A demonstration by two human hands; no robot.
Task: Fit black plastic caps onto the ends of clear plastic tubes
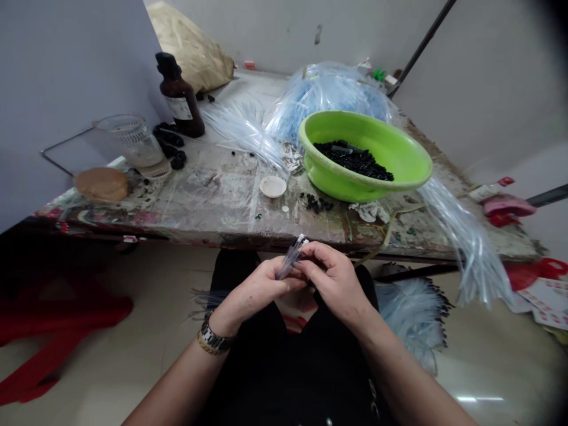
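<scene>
Short bundle of thin clear tubes (pixel 289 260) is up in the left hand (pixel 255 289), over the lap, just in front of the tabletop (pixel 199 204) edge. Left hand is closed round it, thumb on the near side, tips pointing up and slightly right. Right hand (pixel 339 289) is narrow, thumb and fingers drawn in at the upper end; can't tell if it pinches one tube or some small part. Bundle looks light, bendy, probably slick; tubes likely slide past each other if the grip goes slack, kink if squeezed hard. Best hold: around the lower half, ends free. White bits show at the tips, too small to read. Beyond: green basin (pixel 326 182) with black pieces (pixel 355 163) inside, loose black bits (pixel 318 204) by its base, small white dish (pixel 273 187) to its left. Long tubes (pixel 473 248) hang off the front edge right of the basin. Glass (pixel 153 158) and brown bottle (pixel 181 105) stand far left, knockable, but clear of both hands.
</scene>
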